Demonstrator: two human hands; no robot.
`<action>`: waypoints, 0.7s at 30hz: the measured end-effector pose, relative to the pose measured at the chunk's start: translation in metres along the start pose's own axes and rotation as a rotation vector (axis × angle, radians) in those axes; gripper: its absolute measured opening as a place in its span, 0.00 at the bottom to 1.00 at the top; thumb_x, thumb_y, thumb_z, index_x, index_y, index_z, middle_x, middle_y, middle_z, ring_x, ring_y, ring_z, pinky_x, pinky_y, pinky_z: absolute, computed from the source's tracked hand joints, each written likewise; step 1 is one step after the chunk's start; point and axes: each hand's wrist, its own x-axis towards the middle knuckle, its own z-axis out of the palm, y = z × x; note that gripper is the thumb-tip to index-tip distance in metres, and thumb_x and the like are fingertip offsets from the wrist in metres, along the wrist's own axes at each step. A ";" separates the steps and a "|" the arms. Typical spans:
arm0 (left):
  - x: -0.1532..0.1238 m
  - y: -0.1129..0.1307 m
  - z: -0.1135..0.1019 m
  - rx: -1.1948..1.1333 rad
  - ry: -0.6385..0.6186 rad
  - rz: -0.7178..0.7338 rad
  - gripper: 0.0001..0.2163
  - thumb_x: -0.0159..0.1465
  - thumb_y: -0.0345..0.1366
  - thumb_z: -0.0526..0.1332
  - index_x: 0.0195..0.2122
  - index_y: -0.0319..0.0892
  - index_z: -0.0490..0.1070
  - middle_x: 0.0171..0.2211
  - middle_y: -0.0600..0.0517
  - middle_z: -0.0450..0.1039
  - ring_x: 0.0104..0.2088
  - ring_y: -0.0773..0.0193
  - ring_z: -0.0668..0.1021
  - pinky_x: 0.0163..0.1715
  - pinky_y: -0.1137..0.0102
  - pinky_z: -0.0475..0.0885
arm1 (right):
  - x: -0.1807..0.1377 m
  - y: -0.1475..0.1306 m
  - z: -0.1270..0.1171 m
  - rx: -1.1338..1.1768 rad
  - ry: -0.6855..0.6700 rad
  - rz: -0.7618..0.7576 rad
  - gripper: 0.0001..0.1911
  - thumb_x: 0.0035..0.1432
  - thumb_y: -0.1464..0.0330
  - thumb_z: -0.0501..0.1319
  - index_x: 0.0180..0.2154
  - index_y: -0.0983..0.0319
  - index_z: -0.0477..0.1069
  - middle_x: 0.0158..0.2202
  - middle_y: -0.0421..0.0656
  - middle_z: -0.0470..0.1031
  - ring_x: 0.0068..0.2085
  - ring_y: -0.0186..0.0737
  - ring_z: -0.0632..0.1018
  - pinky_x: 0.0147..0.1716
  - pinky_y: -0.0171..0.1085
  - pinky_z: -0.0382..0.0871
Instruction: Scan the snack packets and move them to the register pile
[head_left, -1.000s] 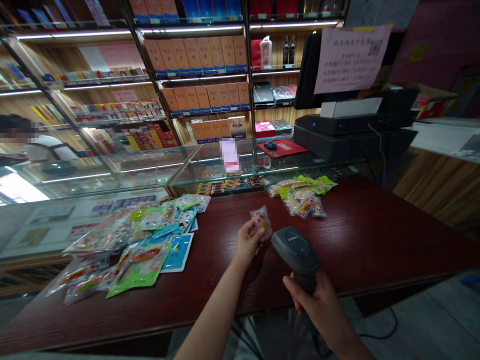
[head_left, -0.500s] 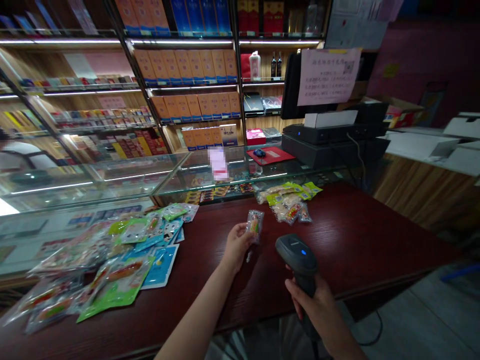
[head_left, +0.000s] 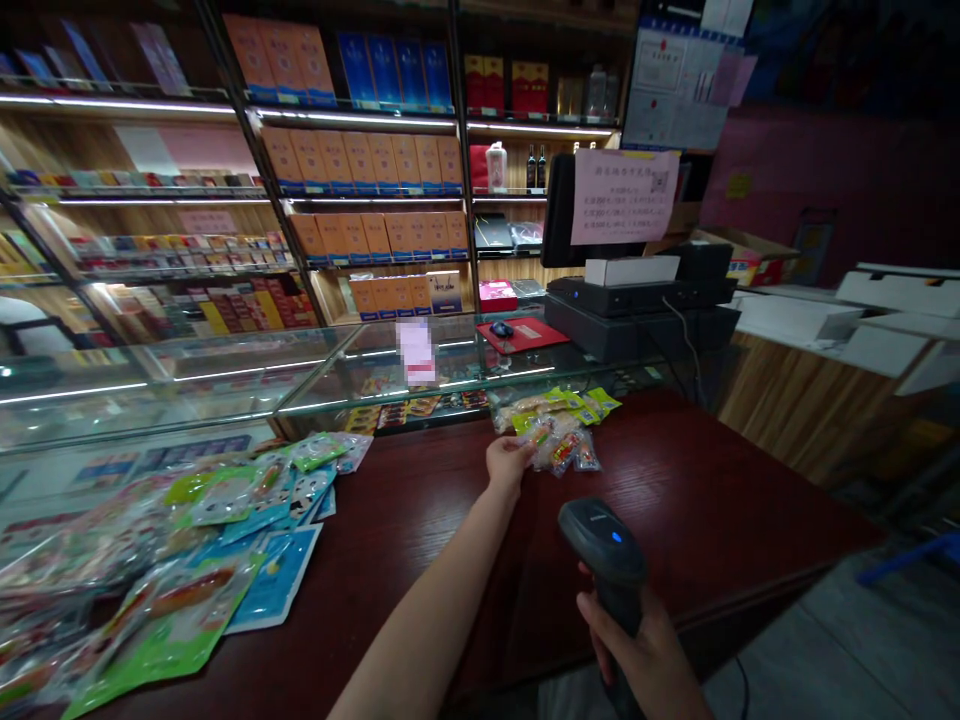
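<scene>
My left hand [head_left: 511, 462] reaches forward to the near left edge of a small pile of snack packets [head_left: 566, 440], some clear and some yellow-green. Its fingers are closed on a small clear snack packet [head_left: 535, 433], which overlaps the pile. My right hand [head_left: 637, 630] grips the handle of a black barcode scanner [head_left: 606, 545], held above the front of the dark red counter [head_left: 420, 520]. A blue light glows on top of the scanner, and its head points forward and left.
A larger heap of snack packets [head_left: 187, 560] covers the counter's left side. Behind stands a glass display case [head_left: 315, 370]. A monitor with a paper sign [head_left: 625, 198], a cash drawer [head_left: 600, 330] and a mouse [head_left: 502, 328] are at the back. Boxed goods fill shelves [head_left: 360, 160].
My left hand has moved forward and right, carrying the small packet from the open counter to the far pile. The scanner stays in my right hand. The view has shifted slightly.
</scene>
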 end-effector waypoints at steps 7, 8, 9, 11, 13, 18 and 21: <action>0.024 0.000 0.011 0.603 0.114 0.215 0.08 0.48 0.32 0.71 0.26 0.39 0.72 0.26 0.51 0.75 0.30 0.61 0.78 0.32 0.70 0.71 | 0.006 0.003 -0.011 -0.076 0.029 -0.016 0.29 0.53 0.50 0.63 0.45 0.67 0.70 0.12 0.30 0.62 0.13 0.33 0.64 0.14 0.32 0.59; 0.026 -0.001 0.010 0.651 0.119 0.219 0.08 0.48 0.32 0.71 0.27 0.39 0.73 0.27 0.50 0.75 0.31 0.60 0.78 0.32 0.70 0.71 | 0.007 0.002 -0.013 -0.078 0.016 -0.008 0.29 0.53 0.50 0.63 0.46 0.67 0.69 0.12 0.31 0.63 0.13 0.33 0.64 0.14 0.32 0.60; 0.027 -0.001 0.010 0.667 0.119 0.217 0.09 0.48 0.32 0.71 0.29 0.39 0.74 0.28 0.49 0.76 0.32 0.60 0.78 0.33 0.71 0.71 | 0.008 0.002 -0.015 -0.081 -0.006 0.004 0.29 0.53 0.50 0.63 0.46 0.67 0.69 0.12 0.31 0.63 0.13 0.34 0.65 0.15 0.33 0.60; 0.027 -0.004 0.008 0.650 0.094 0.213 0.13 0.49 0.32 0.70 0.35 0.37 0.75 0.29 0.49 0.76 0.32 0.61 0.78 0.33 0.71 0.71 | 0.010 0.000 -0.017 -0.094 -0.070 0.024 0.29 0.54 0.51 0.63 0.47 0.67 0.68 0.13 0.31 0.64 0.14 0.34 0.66 0.15 0.33 0.62; 0.024 -0.007 0.005 0.630 0.058 0.229 0.18 0.49 0.29 0.70 0.42 0.36 0.74 0.31 0.49 0.76 0.32 0.62 0.78 0.33 0.72 0.71 | 0.011 -0.001 -0.016 -0.109 -0.109 0.028 0.28 0.55 0.51 0.62 0.47 0.67 0.68 0.13 0.32 0.65 0.15 0.34 0.66 0.16 0.33 0.62; 0.007 -0.006 -0.014 0.647 -0.021 0.298 0.13 0.52 0.25 0.65 0.40 0.36 0.74 0.33 0.48 0.76 0.31 0.66 0.77 0.33 0.73 0.71 | 0.004 -0.005 -0.002 -0.083 -0.064 0.020 0.28 0.55 0.52 0.62 0.48 0.67 0.68 0.13 0.31 0.64 0.14 0.33 0.64 0.15 0.32 0.60; -0.012 0.003 -0.035 0.673 -0.108 0.335 0.06 0.56 0.27 0.61 0.34 0.37 0.76 0.31 0.48 0.76 0.31 0.65 0.77 0.34 0.72 0.70 | -0.003 -0.006 0.010 -0.076 -0.083 0.004 0.27 0.54 0.54 0.64 0.48 0.67 0.68 0.13 0.31 0.64 0.13 0.33 0.64 0.15 0.32 0.60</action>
